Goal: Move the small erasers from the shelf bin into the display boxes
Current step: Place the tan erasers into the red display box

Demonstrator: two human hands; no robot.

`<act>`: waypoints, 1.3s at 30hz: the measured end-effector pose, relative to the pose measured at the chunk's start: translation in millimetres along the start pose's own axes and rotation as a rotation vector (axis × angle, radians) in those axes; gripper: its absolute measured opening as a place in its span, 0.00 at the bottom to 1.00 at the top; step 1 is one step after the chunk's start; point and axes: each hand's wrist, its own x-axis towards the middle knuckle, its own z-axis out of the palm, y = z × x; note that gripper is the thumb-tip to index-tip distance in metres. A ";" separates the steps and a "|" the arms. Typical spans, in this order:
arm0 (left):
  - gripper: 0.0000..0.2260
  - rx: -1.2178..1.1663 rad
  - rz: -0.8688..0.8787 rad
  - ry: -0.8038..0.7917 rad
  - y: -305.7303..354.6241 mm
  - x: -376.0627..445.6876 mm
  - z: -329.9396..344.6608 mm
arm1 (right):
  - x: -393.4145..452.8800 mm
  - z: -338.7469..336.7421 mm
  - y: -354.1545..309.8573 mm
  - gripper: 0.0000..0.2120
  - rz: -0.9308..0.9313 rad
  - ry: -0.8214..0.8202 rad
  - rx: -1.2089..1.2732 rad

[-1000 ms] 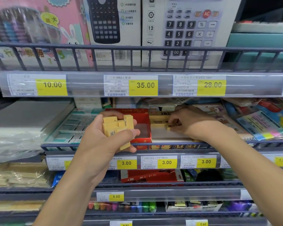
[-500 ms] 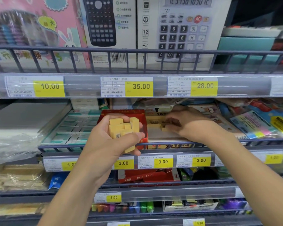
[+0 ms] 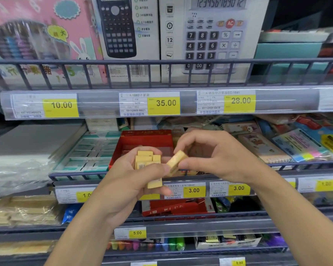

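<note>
Left hand point(image 3: 129, 181) grips the eraser stack point(image 3: 147, 162); right hand point(image 3: 215, 156) pinches one tilted eraser point(image 3: 176, 162) just before the red display box point(image 3: 142, 143).

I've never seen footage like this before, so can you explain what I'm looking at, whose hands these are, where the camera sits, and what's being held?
There is no machine here. A person wears a camera on the head, looking forward and down at their own two bare hands in front of shop shelves. The left hand grips a bunch of small yellow erasers. The right hand pinches a single eraser between thumb and fingers. Behind the hands, on the middle shelf, stands an open red display box. Yellow price tags line the shelf edges, and boxed calculators stand on the shelf above.
</note>
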 end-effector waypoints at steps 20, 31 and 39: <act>0.21 0.023 0.151 0.140 -5.6 10.8 8.6 | -8.2 20.0 17.0 0.17 0.184 0.294 0.512; 0.19 0.021 0.155 0.209 1.2 11.8 -0.6 | 12.1 -29.5 33.0 0.11 0.407 0.464 0.034; 0.21 0.008 0.158 0.214 1.7 14.4 -4.7 | 43.3 -30.4 37.1 0.11 0.498 0.001 -0.554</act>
